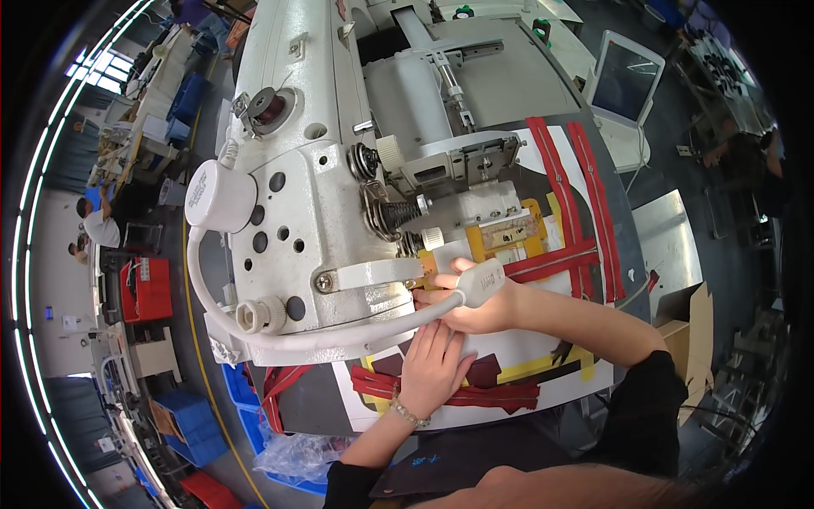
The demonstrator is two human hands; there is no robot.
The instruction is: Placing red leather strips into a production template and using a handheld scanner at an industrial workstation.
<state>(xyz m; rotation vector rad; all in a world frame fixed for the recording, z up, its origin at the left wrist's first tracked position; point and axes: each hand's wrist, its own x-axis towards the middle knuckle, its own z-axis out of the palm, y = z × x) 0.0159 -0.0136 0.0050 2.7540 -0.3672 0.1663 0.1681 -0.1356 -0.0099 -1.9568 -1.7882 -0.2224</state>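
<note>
A large white industrial sewing machine (288,195) fills the middle. My left hand (431,369), with a beaded bracelet at the wrist, lies flat by its front edge, fingers stretched forward. Beneath it are a dark red piece (485,371) and a bundle of red zippers (500,397). My right hand (492,310) reaches in from the right, its outstretched fingers pointing under the machine head. A white box on a thick white cable (481,282) covers part of that hand; its fingertips and anything under them are hidden. The yellow-edged clamp plate (509,233) sits just beyond.
Long red zippers (593,204) lie over the machine table's right side. A screen (626,81) stands at the back right, a cardboard box (688,339) near my right elbow. Blue bins with clear plastic (301,458) are at lower left. Other people (102,225) sit far left.
</note>
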